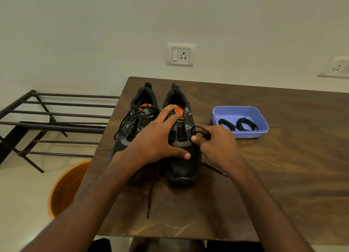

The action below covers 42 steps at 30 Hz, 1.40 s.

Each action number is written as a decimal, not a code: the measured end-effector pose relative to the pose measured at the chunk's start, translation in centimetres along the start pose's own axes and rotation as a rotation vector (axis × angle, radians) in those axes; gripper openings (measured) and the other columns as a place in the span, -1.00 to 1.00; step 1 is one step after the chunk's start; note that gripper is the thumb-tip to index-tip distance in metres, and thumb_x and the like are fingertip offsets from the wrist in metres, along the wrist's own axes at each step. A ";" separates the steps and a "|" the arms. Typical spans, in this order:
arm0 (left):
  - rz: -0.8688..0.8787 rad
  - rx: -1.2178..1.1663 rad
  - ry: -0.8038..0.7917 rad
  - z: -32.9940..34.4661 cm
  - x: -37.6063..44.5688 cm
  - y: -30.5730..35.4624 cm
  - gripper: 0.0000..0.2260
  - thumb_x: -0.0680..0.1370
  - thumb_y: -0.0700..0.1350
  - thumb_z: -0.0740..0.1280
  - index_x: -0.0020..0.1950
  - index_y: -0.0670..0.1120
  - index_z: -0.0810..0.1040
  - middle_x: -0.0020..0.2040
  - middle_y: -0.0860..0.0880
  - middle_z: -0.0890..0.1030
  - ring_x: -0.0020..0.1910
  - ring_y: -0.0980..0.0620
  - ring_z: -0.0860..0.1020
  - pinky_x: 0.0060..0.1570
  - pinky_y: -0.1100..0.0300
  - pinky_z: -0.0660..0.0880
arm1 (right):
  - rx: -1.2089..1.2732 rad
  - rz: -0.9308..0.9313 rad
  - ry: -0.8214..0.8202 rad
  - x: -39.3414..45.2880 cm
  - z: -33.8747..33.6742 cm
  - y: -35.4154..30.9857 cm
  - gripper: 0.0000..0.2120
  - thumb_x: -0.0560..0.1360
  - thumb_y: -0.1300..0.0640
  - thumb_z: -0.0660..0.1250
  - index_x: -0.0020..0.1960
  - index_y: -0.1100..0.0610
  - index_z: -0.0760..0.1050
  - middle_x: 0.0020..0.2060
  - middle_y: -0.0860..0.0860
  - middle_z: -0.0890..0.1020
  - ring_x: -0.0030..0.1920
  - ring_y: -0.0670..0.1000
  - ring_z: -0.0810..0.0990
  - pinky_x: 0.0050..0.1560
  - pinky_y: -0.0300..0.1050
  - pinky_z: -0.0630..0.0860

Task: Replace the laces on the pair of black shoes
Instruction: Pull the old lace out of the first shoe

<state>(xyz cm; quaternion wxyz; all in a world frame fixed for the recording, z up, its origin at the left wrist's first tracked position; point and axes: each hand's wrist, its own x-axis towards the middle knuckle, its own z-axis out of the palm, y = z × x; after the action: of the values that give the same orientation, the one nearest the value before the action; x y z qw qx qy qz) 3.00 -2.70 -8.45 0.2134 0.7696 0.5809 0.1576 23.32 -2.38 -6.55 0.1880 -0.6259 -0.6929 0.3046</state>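
Note:
Two black shoes with orange insoles stand side by side on the brown table (283,176), toes toward me. The left shoe (136,119) still carries its black lace through the eyelets. My left hand (160,138) lies spread over the right shoe (181,168), thumb across the vamp and fingers at the tongue. My right hand (213,142) pinches a bunch of that shoe's black lace (200,131) beside its right eyelets. Two loose lace ends trail over the table: one (150,200) toward me, one (213,169) under my right wrist.
A purple plastic tray (243,134) at the right of the shoes holds two coiled black laces (238,124). An orange bucket (64,187) stands on the floor left of the table. A dark metal rack (52,119) stands at the left. Wall sockets (180,54) sit behind.

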 end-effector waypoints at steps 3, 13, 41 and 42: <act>-0.018 -0.023 -0.007 -0.3 0.0 -0.1 0.13 0.28 0.34 0.59 0.67 0.16 0.01 0.63 0.32 -0.19 0.63 -0.03 0.14 0.50 -0.04 0.28 | 0.738 0.105 0.014 -0.6 -0.6 -0.1 -0.88 0.61 0.14 0.37 -0.07 0.07 0.65 -0.20 -0.04 0.73 -0.06 -0.04 0.67 0.05 -0.03 0.60; -0.011 -0.002 0.001 -0.5 -0.1 -0.2 0.11 0.29 0.34 0.58 0.67 0.19 0.01 0.64 0.30 -0.17 0.63 -0.05 0.15 0.51 -0.03 0.27 | 0.609 -0.005 0.210 -0.1 -0.6 0.6 -0.93 0.61 0.08 0.40 0.01 0.05 0.64 -0.17 -0.06 0.69 -0.17 -0.13 0.63 -0.06 -0.17 0.61; 0.000 0.147 0.118 -1.3 -0.8 0.3 -0.04 0.40 0.38 0.47 0.66 0.14 0.08 0.68 0.15 -0.05 0.64 -0.02 0.08 0.60 -0.15 0.13 | 0.310 0.204 0.217 1.3 -0.4 3.4 -0.90 0.61 0.06 0.40 -0.02 0.08 0.63 -0.18 0.03 0.70 -0.11 0.03 0.65 -0.10 -0.04 0.56; 0.002 0.168 0.187 -1.5 -0.9 0.1 -0.09 0.43 0.36 0.45 0.65 0.12 0.12 0.68 0.10 0.00 0.64 -0.01 0.07 0.60 -0.18 0.14 | 0.176 0.194 0.183 1.5 -0.3 3.8 -0.91 0.60 0.04 0.42 0.01 0.05 0.63 -0.17 0.00 0.68 -0.09 0.03 0.65 -0.04 0.02 0.61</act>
<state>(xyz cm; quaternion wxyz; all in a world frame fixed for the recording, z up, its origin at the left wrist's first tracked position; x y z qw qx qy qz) 2.13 -3.35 -7.11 0.0931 0.7672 0.6087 0.1795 26.17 -0.73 -9.00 0.2741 -0.6960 -0.5799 0.3227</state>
